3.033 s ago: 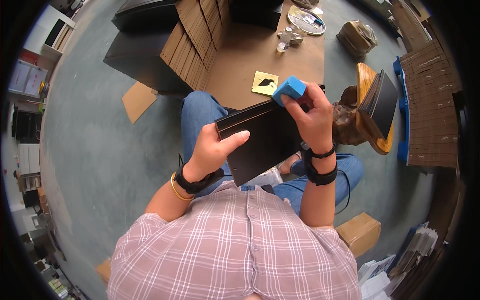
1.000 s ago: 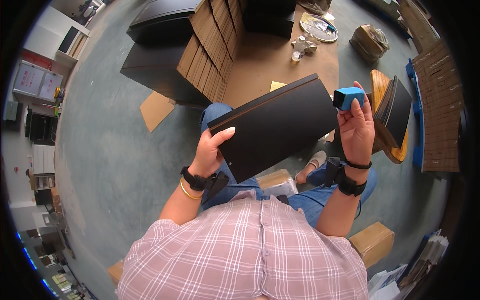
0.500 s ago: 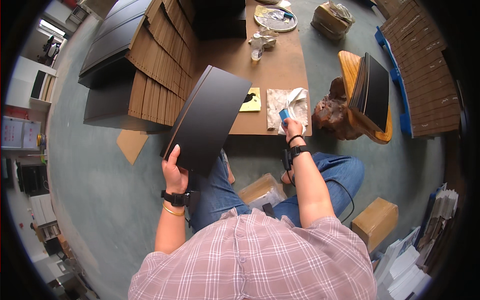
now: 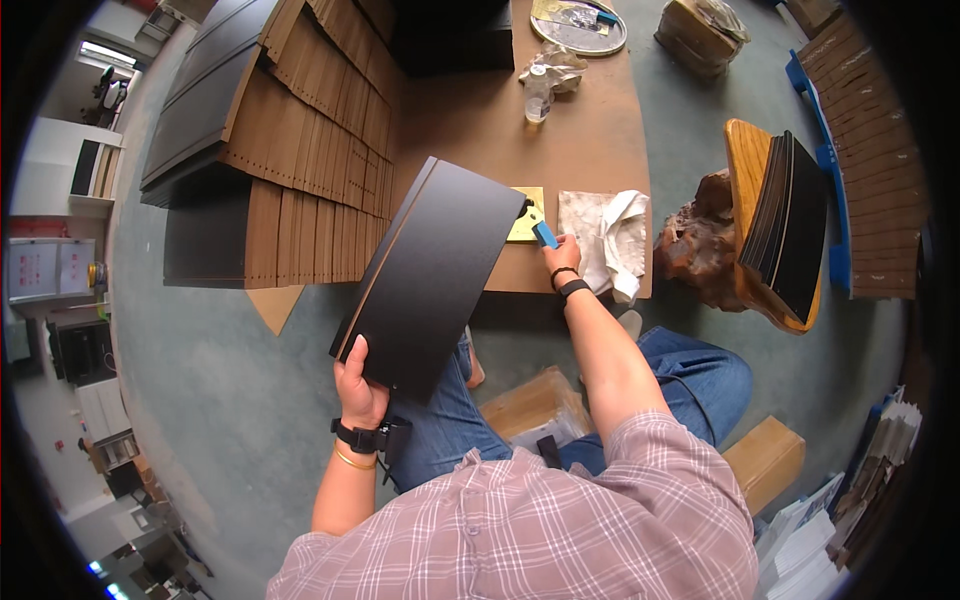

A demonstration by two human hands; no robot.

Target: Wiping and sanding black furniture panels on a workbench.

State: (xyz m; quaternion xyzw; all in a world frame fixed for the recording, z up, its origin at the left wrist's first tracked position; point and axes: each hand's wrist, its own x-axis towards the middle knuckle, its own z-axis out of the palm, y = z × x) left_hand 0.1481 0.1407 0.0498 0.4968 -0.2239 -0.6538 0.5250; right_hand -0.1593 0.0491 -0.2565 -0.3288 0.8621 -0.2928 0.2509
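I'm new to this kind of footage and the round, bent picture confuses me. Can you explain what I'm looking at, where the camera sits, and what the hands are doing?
There is no machine here: a person works with bare hands. The single picture comes from a wide fisheye camera worn on the head, looking down, so straight edges curve near the rim. The left hand grips a large flat black board by its lower corner, tilted above the lap. The right hand reaches to the low brown table and holds a small blue block, next to a small yellow pad and a crumpled white cloth. To the left, brown and black sheets lie fanned out.
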